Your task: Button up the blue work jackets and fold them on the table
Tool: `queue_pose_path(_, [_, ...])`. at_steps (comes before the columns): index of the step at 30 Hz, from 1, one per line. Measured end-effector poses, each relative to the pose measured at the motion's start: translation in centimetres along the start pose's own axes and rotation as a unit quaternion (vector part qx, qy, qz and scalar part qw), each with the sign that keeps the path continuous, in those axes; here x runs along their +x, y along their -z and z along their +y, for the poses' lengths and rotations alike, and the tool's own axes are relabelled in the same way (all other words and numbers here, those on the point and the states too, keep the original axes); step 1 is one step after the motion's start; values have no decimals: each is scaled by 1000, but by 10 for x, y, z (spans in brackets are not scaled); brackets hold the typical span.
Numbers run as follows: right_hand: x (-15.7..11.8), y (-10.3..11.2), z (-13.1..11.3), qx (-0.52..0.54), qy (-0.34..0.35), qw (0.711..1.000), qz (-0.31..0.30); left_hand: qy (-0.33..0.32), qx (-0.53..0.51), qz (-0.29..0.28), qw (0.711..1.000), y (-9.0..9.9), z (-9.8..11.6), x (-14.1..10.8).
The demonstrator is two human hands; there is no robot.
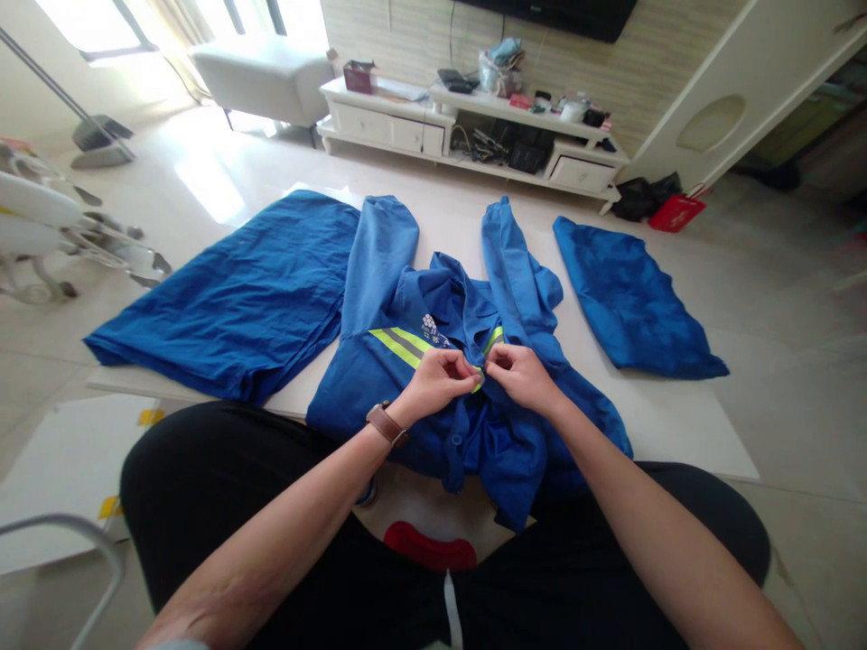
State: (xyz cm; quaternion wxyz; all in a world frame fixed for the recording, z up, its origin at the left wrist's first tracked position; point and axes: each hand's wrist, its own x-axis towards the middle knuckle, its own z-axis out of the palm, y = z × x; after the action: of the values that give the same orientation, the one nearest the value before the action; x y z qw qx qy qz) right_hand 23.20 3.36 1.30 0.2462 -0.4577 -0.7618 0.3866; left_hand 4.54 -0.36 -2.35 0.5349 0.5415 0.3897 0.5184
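The blue work jacket lies front up across the middle of the bench, its lower part hanging over the near edge. Its collar points toward the far edge, and its two sleeves stretch that way on either side of the collar. A yellow-green and grey reflective stripe crosses the chest below a white printed logo, and a button shows lower on the front.

At the stripe, both hands meet on the jacket's front opening. The left hand has its thumb and fingers closed in a pinch on the front edge; the right hand pinches the fabric just beside it, its fingers nearly closed too. Whether a button is between them cannot be made out. A brown-strapped watch is on the left wrist.

Left of the jacket, a large folded blue cloth covers the bench's left end and reaches past the near edge. Right of it, well apart from the hands, a smaller folded blue cloth lies by the right edge. Beyond the bench, a white TV cabinet stands along the wall, with a red bag on the floor near its right end.
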Motion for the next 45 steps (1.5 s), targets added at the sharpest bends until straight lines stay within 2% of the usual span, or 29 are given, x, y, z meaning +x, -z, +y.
queue_pose_path(6, [1,4,-4,72,-15,996,-45,-43,121,14,992,1,4,-4])
queue_pose_path(10, [-2,3,-14,25,8,999,-37,-69,199,2,977,0,9,-7])
queue_pose_path(13, [0,-2,-10,29,-11,999,-15,-86,201,3,976,-2,10,-8])
queue_pose_path(17, [7,-7,2,112,-85,990,-3,-85,153,15,984,-6,6,-8])
queue_pose_path(21, [10,-8,2,148,-119,982,-12,-45,69,33,996,-6,2,-8])
queue_pose_path(26, [8,-6,-6,169,-102,980,-17,25,-42,63,997,-3,5,-6])
queue_pose_path(29, [5,-5,-9,196,-70,978,-7,55,-117,102,986,-1,8,-4])
queue_pose_path(32, [2,-4,-11,221,-57,973,-28,75,-173,125,974,0,9,-3])
queue_pose_path(36, [0,-5,-16,177,-41,983,-17,91,-198,129,967,1,7,-3])
queue_pose_path(41, [-2,-8,-22,21,3,999,36,91,-185,115,972,-1,4,-7])
queue_pose_path(45, [1,-9,-18,-97,28,990,97,85,-137,37,986,-9,16,-13])
